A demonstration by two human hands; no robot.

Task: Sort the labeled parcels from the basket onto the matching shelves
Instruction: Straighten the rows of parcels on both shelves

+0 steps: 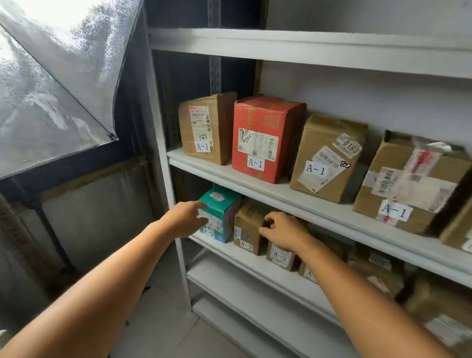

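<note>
On the second shelf (250, 261), a teal parcel (222, 206) labeled A-2 stands at the left end. My left hand (188, 216) touches its near left side with fingers stretched out. Right of it stands a small brown parcel (249, 223) labeled A-2. My right hand (284, 230) has its fingers and thumb curled round that parcel's upper right edge, above another brown A-2 parcel (279, 258). Further A-2 parcels continue to the right, partly hidden by my right arm. The basket is out of sight.
The shelf above (257, 186) holds several A-1 parcels, among them a red box (264, 138) and brown cartons (208, 128). The top shelf (298, 45) and low shelves (247, 291) show bare boards. A covered window (38, 76) and a dark frame stand on the left.
</note>
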